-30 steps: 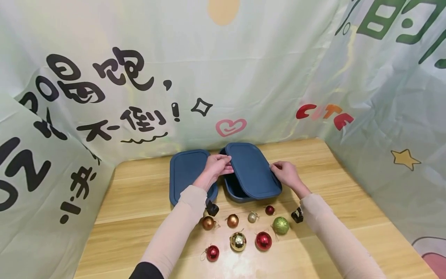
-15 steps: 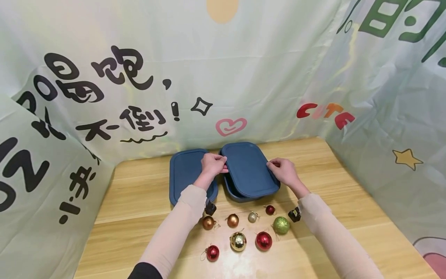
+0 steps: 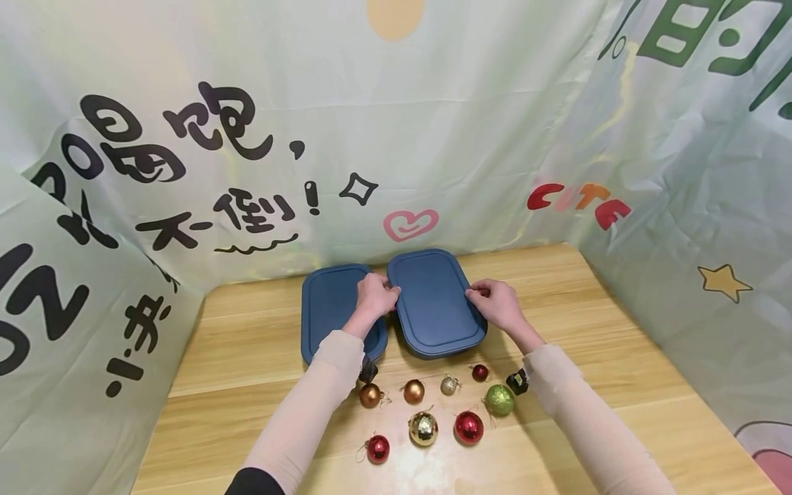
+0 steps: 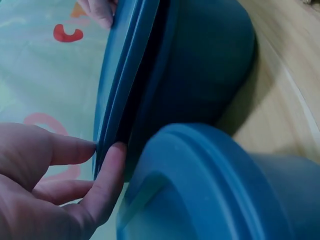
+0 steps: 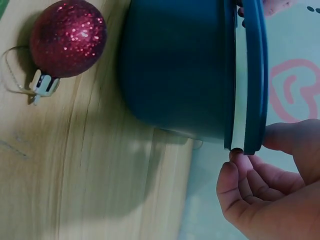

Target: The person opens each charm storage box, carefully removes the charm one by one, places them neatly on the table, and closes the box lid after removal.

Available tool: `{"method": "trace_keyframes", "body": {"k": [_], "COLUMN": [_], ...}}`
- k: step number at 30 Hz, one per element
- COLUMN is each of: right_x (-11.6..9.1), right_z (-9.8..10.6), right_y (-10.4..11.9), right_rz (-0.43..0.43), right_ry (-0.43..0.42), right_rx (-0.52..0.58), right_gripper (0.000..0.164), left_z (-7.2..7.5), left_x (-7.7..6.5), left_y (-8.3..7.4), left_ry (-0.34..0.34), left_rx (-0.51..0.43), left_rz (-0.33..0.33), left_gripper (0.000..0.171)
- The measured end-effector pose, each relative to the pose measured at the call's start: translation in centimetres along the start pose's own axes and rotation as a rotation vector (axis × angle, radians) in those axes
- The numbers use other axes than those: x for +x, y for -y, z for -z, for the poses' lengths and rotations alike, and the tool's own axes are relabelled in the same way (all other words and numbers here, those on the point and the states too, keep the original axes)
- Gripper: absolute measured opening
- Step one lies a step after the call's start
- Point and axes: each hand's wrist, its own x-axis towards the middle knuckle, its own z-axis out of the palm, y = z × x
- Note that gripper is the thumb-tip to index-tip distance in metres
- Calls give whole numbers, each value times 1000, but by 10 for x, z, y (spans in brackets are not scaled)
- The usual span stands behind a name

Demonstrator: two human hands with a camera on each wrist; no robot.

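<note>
A dark blue rectangular lid (image 3: pixel 438 299) lies over the right-hand blue box (image 5: pixel 175 70). My left hand (image 3: pixel 375 295) pinches the lid's left edge between thumb and finger. At the opposite edge, my right hand (image 3: pixel 498 304) holds the lid between thumb and curled fingers. Both wrist views show a narrow gap between lid and box rim, so the lid is not pressed flush there. The inside of the box is hidden. Close on the left stands a second blue box with its lid on (image 3: pixel 331 306), partly covered by my left hand and forearm.
Several Christmas baubles lie in front of the boxes, among them a gold one (image 3: pixel 423 429), a green glittery one (image 3: pixel 499 400) and a small dark red one (image 3: pixel 480 372). Printed fabric (image 3: pixel 482 151) hangs behind and beside the wooden table (image 3: pixel 247 344).
The lid has shifted left and come down from a tilt, covering the opening that showed at the box's left side. Both hands moved left with it, still holding its edges.
</note>
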Motion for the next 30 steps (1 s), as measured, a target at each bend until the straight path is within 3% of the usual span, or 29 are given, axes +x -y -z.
{"method": "trace_keyframes", "body": {"k": [13,21,30], "right_x": [4,6,7], "right_z": [-4,-5,-6], "right_y": [1,0,-2], "right_rz": [0,0,4], "right_ry": [-7,1,5], "right_rx": [-12,-22,-36], "right_gripper": [31,30,30], "left_z": [-4,-8,-12], "left_x": [1,1,3], "left_y": [4,3,6], "left_ry": [28,41,70], "left_rx": [78,99,137], "left_rz": [-28,-25,-62], "left_gripper": [51,19,31]}}
